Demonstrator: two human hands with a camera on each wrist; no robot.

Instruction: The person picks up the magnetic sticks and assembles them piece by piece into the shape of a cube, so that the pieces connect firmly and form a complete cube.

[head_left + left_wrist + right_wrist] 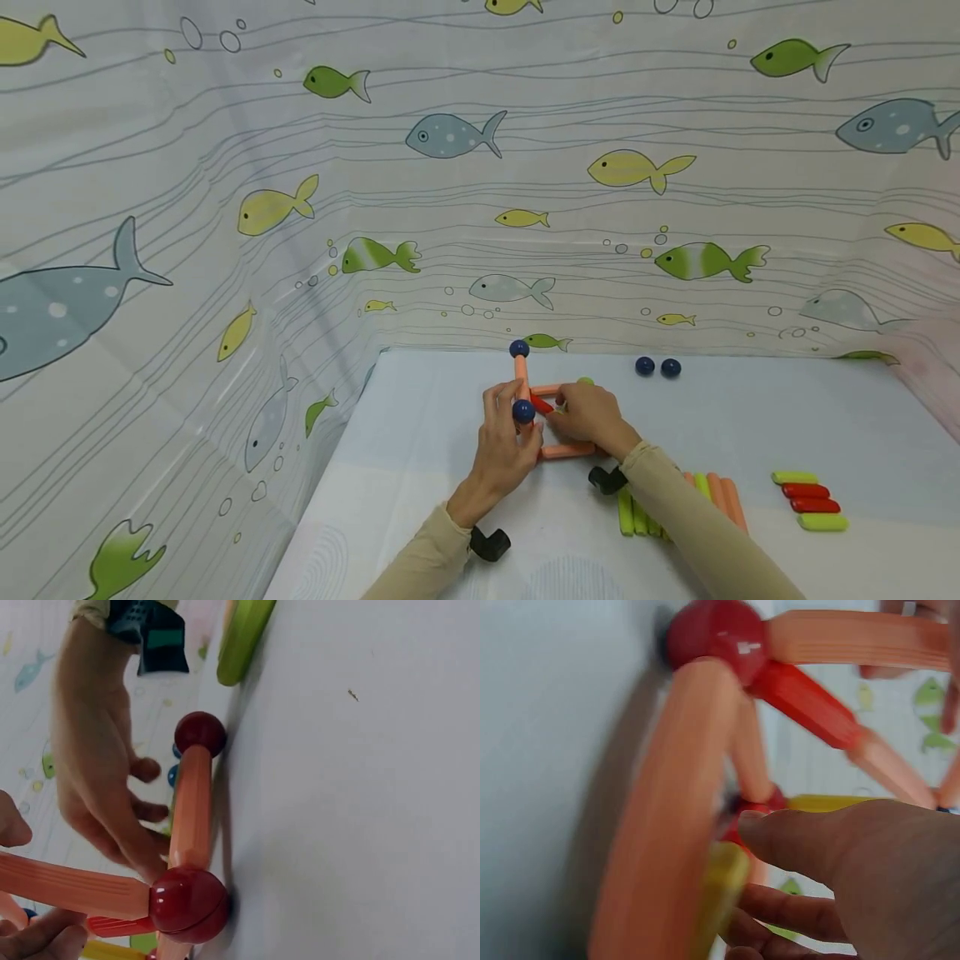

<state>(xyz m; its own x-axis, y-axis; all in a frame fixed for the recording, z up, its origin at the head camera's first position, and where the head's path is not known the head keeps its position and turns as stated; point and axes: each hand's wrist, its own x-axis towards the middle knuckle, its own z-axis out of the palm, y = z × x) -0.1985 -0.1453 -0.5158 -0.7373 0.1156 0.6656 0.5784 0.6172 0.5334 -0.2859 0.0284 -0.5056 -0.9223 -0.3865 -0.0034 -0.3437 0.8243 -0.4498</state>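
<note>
A frame of orange sticks and balls stands on the table, with two dark blue balls on top, the nearer blue ball (523, 411) beside my left hand (504, 437). In the left wrist view, left thumb and fingers grip an orange stick (75, 886) rising from a red ball (189, 904). My right hand (592, 414) reaches into the frame from the right and pinches a short red stick (540, 403). The right wrist view shows its thumb on red beside a yellow stick (724, 889); the fingertips are partly hidden. A green ball (585, 382) sits behind this hand.
Two loose blue balls (657, 367) lie at the back of the table. A row of green and orange sticks (723, 496) is partly covered by the right forearm. Short red and green sticks (810, 504) lie at far right. A fish-print curtain (465, 208) hangs behind.
</note>
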